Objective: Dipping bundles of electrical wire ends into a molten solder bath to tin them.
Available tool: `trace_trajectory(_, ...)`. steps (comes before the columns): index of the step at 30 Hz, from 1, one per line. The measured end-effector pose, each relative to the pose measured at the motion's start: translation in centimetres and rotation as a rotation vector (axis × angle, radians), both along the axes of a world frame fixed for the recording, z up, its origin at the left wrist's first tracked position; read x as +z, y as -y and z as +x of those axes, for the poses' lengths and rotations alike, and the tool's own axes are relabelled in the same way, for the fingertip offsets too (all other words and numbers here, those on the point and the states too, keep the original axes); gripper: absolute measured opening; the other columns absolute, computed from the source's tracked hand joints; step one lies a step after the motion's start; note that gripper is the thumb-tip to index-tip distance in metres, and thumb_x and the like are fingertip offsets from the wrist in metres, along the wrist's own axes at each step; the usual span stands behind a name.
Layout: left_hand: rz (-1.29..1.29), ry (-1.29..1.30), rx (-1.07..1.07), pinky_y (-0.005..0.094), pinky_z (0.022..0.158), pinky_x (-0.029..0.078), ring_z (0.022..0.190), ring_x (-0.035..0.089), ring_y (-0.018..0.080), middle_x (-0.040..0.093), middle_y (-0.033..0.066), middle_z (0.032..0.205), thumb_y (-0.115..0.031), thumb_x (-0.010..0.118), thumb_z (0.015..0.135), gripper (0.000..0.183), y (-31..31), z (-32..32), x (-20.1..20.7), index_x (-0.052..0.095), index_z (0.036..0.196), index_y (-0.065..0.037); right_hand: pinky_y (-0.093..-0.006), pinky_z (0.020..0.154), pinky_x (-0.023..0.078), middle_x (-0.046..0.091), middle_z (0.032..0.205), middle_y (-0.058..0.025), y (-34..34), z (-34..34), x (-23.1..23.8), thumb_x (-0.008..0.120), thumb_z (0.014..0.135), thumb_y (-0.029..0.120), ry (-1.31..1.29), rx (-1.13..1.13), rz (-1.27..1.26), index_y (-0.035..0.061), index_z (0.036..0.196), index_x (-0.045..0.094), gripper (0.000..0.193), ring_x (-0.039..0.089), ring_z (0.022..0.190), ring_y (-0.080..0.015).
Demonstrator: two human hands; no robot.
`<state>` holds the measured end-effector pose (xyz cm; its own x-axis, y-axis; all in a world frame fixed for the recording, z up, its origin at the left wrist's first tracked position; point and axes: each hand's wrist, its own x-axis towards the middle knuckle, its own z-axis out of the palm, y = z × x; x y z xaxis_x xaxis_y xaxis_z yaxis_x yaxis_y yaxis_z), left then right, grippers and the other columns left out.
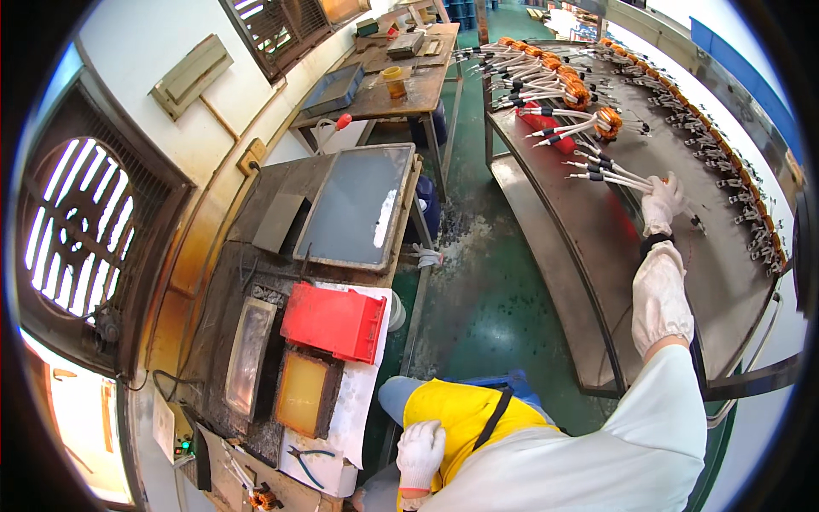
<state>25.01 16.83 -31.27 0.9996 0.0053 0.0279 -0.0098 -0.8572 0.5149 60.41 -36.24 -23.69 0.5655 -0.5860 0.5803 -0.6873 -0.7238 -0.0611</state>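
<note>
My right hand (664,203), in a white glove, reaches out to the metal table (589,200) on the right. Its fingers are closed on a wire coil, of which only a little orange shows; white leads (610,174) with black sleeves stick out to the left. Just beyond lies another orange coil (608,125) with similar leads. My left hand (421,452), gloved too, rests against the yellow apron (456,418) with its fingers curled and nothing seen in them. Farther back, several coils (570,85) stand in a row with their leads pointing left.
A long row of coils (751,183) lines the table's right edge. On the left bench are a red plastic bin (333,322), a pan of yellowish material (303,394), a silvery rectangular trough (250,357), pliers (309,465) and a coil (266,497). Green floor (486,299) runs between.
</note>
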Motion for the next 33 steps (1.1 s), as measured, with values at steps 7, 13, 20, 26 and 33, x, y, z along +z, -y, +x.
trace_trajectory(7, 0.027, -0.137, -0.038, 0.0405, 0.089, 0.048, 0.095, 0.063, 0.0292, 0.068, 0.0109, 0.099, -0.024, 0.061, 0.085, 0.023, 1.4, 2.1, -0.5, 0.068, 0.099, -0.007, -0.0556, 0.109, 0.023, 0.049, 0.139, 0.0026, 1.4, 6.5, -1.4, 0.068, 0.076, 0.027, 0.027, 0.191, -0.035, 0.0336, 0.094, 0.069, 0.019, 0.037, 0.133, -0.0268)
trace_trajectory(13, 0.042, -0.105, -0.074, 0.0401, 0.084, 0.049, 0.091, 0.064, 0.0285, 0.068, 0.0106, 0.098, -0.026, 0.061, 0.085, 0.023, 2.2, 2.9, -1.1, 0.068, 0.098, -0.008, -0.0515, 0.109, 0.025, 0.05, 0.137, 0.0012, 1.7, 11.9, -2.0, 0.068, 0.076, 0.028, 0.092, 0.293, 0.0, 0.0322, 0.093, 0.07, 0.018, 0.036, 0.133, -0.0286)
trace_trajectory(20, 0.066, -0.129, -0.087, 0.0402, 0.085, 0.05, 0.09, 0.064, 0.0286, 0.069, 0.0114, 0.095, -0.026, 0.061, 0.085, 0.022, 2.6, 4.3, -1.7, 0.068, 0.096, -0.008, -0.052, 0.108, 0.026, 0.05, 0.137, 0.0003, 1.3, 15.5, -3.0, 0.072, 0.071, 0.024, 0.163, 0.418, -0.051, 0.0304, 0.09, 0.069, 0.02, 0.038, 0.129, -0.0353)
trace_trajectory(26, 0.066, -0.183, -0.125, 0.0405, 0.087, 0.049, 0.092, 0.064, 0.029, 0.069, 0.0124, 0.096, -0.028, 0.061, 0.085, 0.024, 2.5, 4.7, -2.1, 0.069, 0.097, -0.008, -0.0462, 0.111, 0.029, 0.044, 0.139, -0.0121, 2.4, 14.1, -4.2, 0.064, 0.074, 0.001, 0.448, 0.642, -0.095, 0.0258, 0.126, 0.058, 0.058, 0.039, 0.128, -0.0367)
trace_trajectory(33, 0.116, -0.146, -0.114, 0.0443, 0.08, 0.046, 0.088, 0.06, 0.032, 0.063, 0.0125, 0.096, -0.029, 0.05, 0.094, 0.026, 2.6, 4.4, -2.4, 0.06, 0.108, -0.009, -0.0388, 0.1, 0.042, 0.056, 0.127, -0.0246, 4.3, 13.2, -5.0, 0.068, 0.085, 0.038, 0.844, 0.324, 0.854, -0.0008, 0.134, 0.045, 0.067, 0.054, 0.118, -0.0358)
